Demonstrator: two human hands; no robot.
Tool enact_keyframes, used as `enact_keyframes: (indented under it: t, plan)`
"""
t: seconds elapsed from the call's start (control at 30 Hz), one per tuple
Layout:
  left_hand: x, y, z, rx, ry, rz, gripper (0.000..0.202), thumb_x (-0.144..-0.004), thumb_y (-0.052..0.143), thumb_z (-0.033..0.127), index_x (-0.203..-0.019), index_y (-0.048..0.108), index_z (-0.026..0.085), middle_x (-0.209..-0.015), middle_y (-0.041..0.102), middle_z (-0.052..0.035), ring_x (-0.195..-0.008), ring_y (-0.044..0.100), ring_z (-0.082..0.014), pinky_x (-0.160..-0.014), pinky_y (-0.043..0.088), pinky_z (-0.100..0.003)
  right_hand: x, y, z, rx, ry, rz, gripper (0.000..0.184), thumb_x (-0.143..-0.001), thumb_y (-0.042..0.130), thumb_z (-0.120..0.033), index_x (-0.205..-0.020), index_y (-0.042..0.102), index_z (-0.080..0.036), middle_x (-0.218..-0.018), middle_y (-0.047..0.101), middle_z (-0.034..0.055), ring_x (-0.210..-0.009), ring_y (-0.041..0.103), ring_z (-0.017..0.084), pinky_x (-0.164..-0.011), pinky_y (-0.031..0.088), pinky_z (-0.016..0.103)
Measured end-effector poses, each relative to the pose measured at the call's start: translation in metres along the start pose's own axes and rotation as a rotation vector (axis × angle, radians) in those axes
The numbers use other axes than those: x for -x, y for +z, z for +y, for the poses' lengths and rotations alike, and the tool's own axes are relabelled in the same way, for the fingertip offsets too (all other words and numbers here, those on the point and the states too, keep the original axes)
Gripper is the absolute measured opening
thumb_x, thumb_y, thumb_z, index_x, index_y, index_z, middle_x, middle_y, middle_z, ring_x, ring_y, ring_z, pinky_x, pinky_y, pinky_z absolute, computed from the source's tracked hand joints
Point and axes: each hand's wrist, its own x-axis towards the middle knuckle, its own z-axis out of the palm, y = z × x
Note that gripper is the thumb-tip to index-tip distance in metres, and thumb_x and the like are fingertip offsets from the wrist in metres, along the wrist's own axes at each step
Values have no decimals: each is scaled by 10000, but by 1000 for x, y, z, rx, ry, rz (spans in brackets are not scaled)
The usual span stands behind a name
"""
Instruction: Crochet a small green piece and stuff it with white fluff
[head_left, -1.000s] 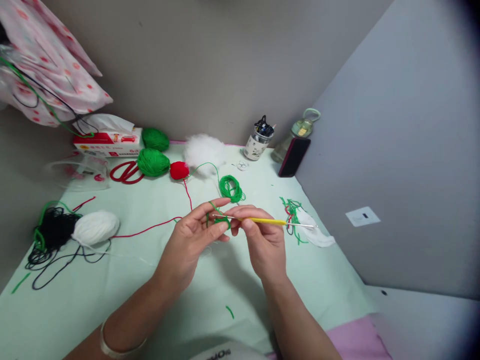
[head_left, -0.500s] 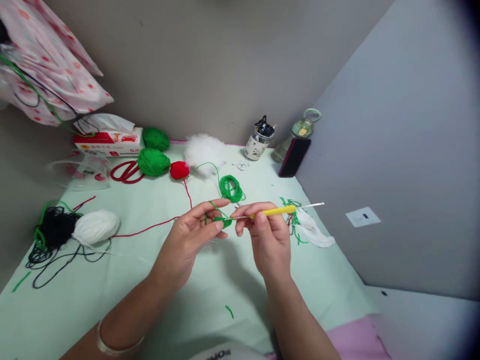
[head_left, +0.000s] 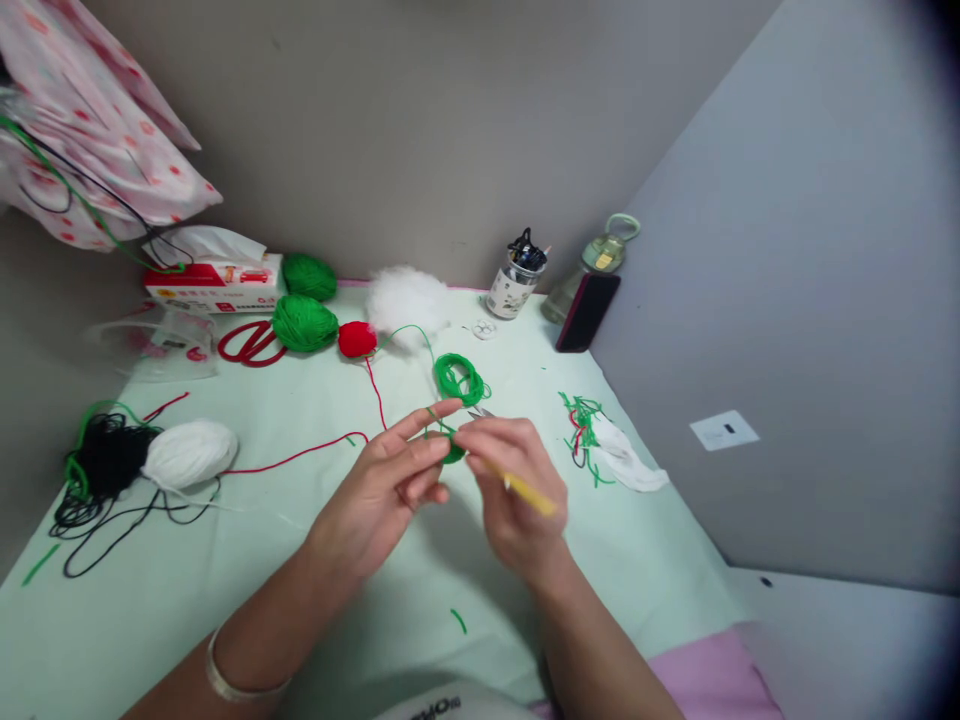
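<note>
My left hand (head_left: 382,490) pinches a small green crochet piece (head_left: 454,453) between thumb and fingers, with green yarn running over the raised index finger. Closed around a yellow-handled crochet hook (head_left: 532,493) is my right hand (head_left: 517,500), its fingertips right beside the green piece. The hook's tip is hidden by the fingers. Just beyond the hands lies a loose coil of green yarn (head_left: 459,380), and a metal point (head_left: 480,411) shows between it and my right hand.
Green yarn balls (head_left: 305,323), a red ball (head_left: 357,340), white stuffing (head_left: 409,300) and red-handled scissors (head_left: 251,343) lie at the back. A pen cup (head_left: 512,288), bottle (head_left: 600,255) and phone (head_left: 589,313) stand back right. Black yarn (head_left: 112,455) and white yarn (head_left: 191,453) lie left; yarn scraps (head_left: 589,430) right.
The crochet hook has swung from nearly level to slanting down toward me, and my right hand has turned and moved in against the green piece. My left hand's lower fingers now show beneath it.
</note>
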Motion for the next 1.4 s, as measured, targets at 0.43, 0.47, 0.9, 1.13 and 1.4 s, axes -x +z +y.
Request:
enact_keyframes:
  t: [0.43, 0.47, 0.9, 1.13, 1.4]
  plan:
    - [-2, -2, -11, -116, 160, 42, 392, -839, 838, 264, -1225, 774, 280, -851, 683, 19, -823, 627, -102, -794, 529, -188, -2, 4, -3, -24, 48, -47, 307, -974, 596, -75, -1131, 765, -276, -1051, 762, 73, -927, 702, 195, -794, 591, 360]
    - [-4, -2, -11, -72, 117, 29, 384, -831, 842, 263, -1211, 780, 262, -857, 693, 11, -805, 631, -102, -768, 535, -189, -1, 3, -3, 39, 2, -64, 319, -966, 599, -65, -1138, 767, -275, -1076, 761, 82, -942, 700, 199, -800, 592, 361]
    - [-3, -2, -8, -236, 126, -20, 349, -869, 785, 290, -1218, 779, 284, -895, 707, -4, -851, 613, -151, -847, 482, -289, -6, 3, 9, -550, 484, 23, 155, -991, 651, -316, -979, 787, -243, -948, 755, 49, -837, 677, 170, -705, 555, 307]
    - [-1, -7, -5, -302, 137, 10, 297, -866, 786, 307, -1163, 787, 301, -1034, 695, -16, -986, 599, -191, -869, 416, -305, -9, 0, 7, -713, 566, 63, 185, -1028, 582, -336, -943, 696, -218, -877, 763, 36, -667, 639, 131, -654, 559, 292]
    - [3, -4, -6, -447, 336, 109, 273, -859, 796, 243, -1121, 809, 322, -867, 625, 20, -831, 554, -141, -783, 452, -247, -4, -2, -3, -181, 117, -48, 244, -1040, 483, -146, -1133, 684, -246, -990, 751, 70, -854, 701, 186, -740, 584, 352]
